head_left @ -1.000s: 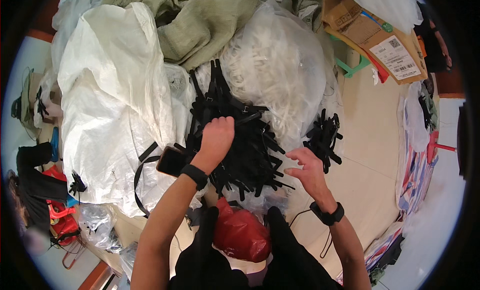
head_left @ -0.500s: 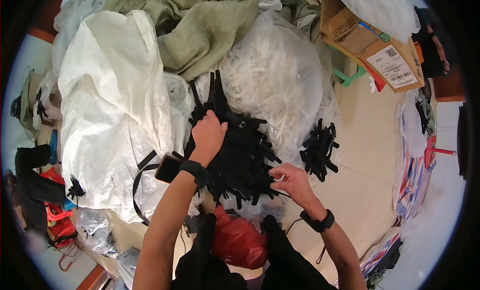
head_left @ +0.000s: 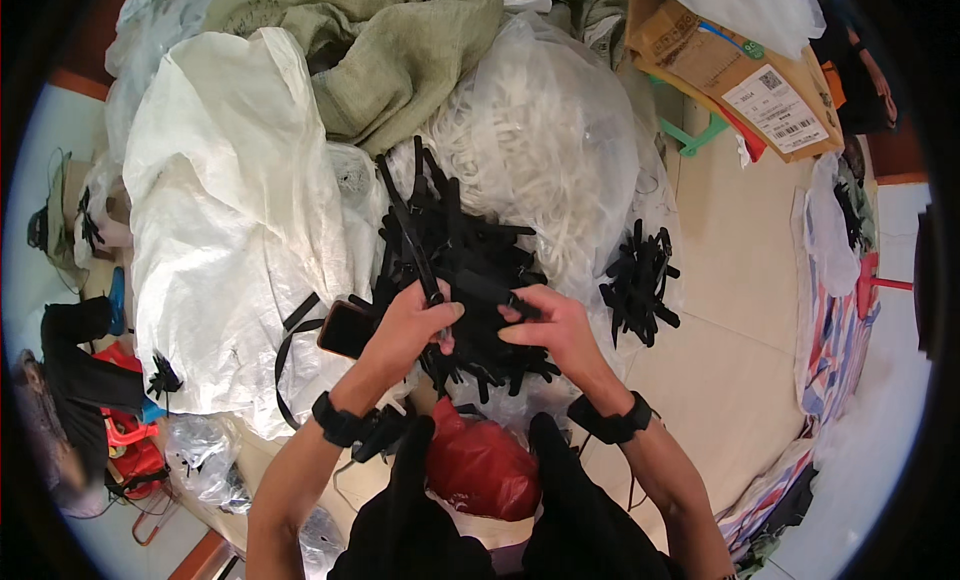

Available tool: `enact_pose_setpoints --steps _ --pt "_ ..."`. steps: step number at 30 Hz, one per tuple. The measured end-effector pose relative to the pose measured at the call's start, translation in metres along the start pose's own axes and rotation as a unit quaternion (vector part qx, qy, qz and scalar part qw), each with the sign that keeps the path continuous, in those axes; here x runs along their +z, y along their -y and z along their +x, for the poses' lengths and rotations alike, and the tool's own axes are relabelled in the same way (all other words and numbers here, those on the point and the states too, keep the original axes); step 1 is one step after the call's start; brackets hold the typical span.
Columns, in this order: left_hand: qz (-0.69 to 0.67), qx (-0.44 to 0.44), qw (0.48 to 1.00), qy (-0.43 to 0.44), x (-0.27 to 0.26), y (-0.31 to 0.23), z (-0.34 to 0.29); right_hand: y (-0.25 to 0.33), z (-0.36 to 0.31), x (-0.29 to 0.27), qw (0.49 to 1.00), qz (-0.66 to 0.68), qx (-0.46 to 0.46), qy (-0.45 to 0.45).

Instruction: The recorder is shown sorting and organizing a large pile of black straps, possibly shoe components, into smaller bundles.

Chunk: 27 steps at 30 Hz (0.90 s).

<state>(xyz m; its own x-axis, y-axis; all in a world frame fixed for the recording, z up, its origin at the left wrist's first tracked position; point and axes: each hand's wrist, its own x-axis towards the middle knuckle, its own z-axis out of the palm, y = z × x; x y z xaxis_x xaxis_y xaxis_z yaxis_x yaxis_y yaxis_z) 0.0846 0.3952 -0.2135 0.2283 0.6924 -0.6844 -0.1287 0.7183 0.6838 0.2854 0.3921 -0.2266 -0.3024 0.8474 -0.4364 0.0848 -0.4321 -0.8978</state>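
My left hand is closed in a pinch on a long black strap, which runs up and away from its fingers. To its right, my right hand pinches the end of another dark strap piece between thumb and fingers; its exact shape blends into the black behind it. Both hands are held close together over a heap of black straps. A phone with a dark screen lies just left of my left hand.
A white woven sack lies at the left. Behind the heap sits a clear bag of white strips. A smaller black strap pile rests at the right, a red plastic bag between my legs, and a cardboard box at the far right.
My left hand has come back from the heap and now grips a strap. My right hand has moved up and left toward it, now with a strap piece at its fingertips.
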Motion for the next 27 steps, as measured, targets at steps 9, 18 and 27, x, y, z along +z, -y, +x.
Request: enact_pose_setpoints --steps 9,18,27 --pt "0.101 0.037 0.994 -0.009 0.031 0.007 -0.021 0.029 0.007 0.026 0.996 0.033 -0.082 -0.018" --pt "0.039 -0.029 0.999 0.005 0.014 0.035 -0.038 0.004 0.012 -0.002 0.994 0.095 0.031 -0.047" --pt "-0.061 -0.018 0.993 0.100 0.027 0.034 -0.027 0.006 0.006 0.006 0.972 0.204 0.083 -0.076"
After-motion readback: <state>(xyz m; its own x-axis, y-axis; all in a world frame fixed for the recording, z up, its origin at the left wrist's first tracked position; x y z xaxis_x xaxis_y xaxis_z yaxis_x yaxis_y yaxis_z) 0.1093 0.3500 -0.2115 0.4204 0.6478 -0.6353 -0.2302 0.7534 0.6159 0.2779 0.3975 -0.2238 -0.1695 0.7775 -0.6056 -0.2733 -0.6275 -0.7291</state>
